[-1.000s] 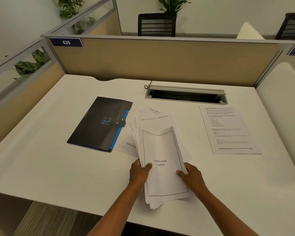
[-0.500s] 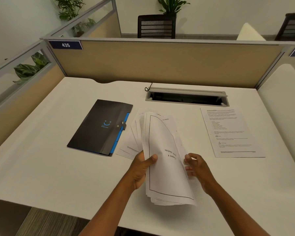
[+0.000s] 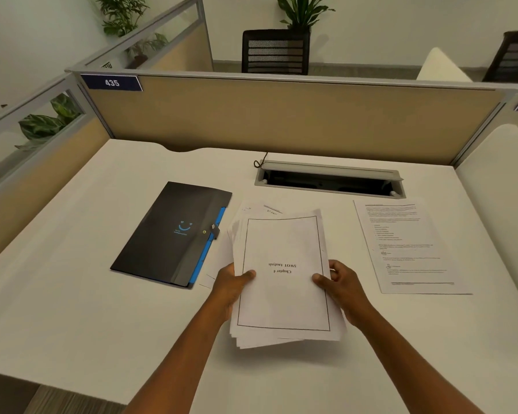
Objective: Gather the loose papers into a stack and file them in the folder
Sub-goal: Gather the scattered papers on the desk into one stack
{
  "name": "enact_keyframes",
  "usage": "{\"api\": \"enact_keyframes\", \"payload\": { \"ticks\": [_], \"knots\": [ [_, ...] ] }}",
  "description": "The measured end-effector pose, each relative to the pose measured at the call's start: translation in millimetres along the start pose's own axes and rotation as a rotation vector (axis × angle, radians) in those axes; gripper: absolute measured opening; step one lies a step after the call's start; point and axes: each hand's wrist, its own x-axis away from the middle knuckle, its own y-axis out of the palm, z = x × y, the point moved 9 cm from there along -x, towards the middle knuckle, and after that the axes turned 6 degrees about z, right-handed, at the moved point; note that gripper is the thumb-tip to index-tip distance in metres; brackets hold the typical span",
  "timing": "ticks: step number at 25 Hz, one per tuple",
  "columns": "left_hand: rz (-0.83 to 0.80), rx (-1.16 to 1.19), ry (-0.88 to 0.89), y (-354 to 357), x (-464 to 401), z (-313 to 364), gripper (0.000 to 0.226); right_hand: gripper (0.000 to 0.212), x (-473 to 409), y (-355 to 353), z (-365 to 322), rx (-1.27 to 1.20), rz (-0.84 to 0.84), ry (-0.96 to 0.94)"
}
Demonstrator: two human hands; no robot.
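A stack of white papers [image 3: 281,282] is held above the white desk [image 3: 72,309], top sheet bordered and printed "Chapter 4 SWOT Analysis" upside down. My left hand [image 3: 232,286] grips its left edge, thumb on top. My right hand [image 3: 340,286] grips its right edge the same way. The sheets are unevenly aligned, with edges fanning out at the bottom and top. A black folder [image 3: 168,234] with a blue spine edge and a snap tab lies closed to the left. One loose printed sheet [image 3: 407,246] lies flat to the right.
An open grey cable tray [image 3: 329,180] is set into the desk behind the papers. Beige cubicle partitions [image 3: 281,115] wall the back and left sides. A white panel [image 3: 503,180] borders the right. The desk's near edge runs below my forearms.
The stack was tilted on edge in my left hand half a second ago; now it faces up, and my right hand has closed on its right edge again.
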Motion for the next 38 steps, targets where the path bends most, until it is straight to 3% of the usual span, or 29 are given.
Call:
{"api": "enact_keyframes", "payload": {
  "ticks": [3, 8, 11, 15, 20, 23, 27, 31, 38],
  "knots": [
    [0.062, -0.14, 0.033, 3.5, -12.2, 5.1, 0.029, 0.015, -24.0, 6.2, -15.1, 0.232, 0.036, -0.086],
    [0.178, -0.404, 0.103, 12.2, -27.9, 20.0, 0.019, 0.021, -60.5, 13.5, -13.6, 0.612, 0.115, -0.097],
    [0.221, -0.532, 0.105, 13.3, -32.8, 24.0, 0.021, 0.022, -62.5, 18.0, -5.0, 0.786, 0.139, -0.072],
    [0.245, -0.548, 0.065, 13.9, -40.5, 22.8, 0.04, 0.046, -54.9, 25.2, -6.5, 1.015, 0.194, -0.142],
    [0.265, -0.369, -0.05, 12.6, -49.4, 11.5, 0.047, 0.044, -52.8, 28.9, -7.7, 1.025, 0.195, -0.132],
    [0.286, -0.386, -0.049, 9.2, -50.1, 8.3, 0.034, 0.046, -51.9, 27.8, -6.3, 1.035, 0.188, -0.128],
    [0.262, -0.369, -0.055, 10.0, -50.9, 6.7, 0.039, 0.047, -49.5, 26.6, -7.9, 1.012, 0.195, -0.133],
    [0.247, -0.287, 0.016, 19.1, -47.9, 12.8, 0.014, 0.048, -48.9, 26.4, -6.8, 1.006, 0.195, -0.129],
    [0.124, -0.096, 0.015, 38.2, -43.1, 10.5, 0.036, 0.049, -51.4, 22.8, 0.3, 0.945, 0.177, -0.123]
  ]
}}
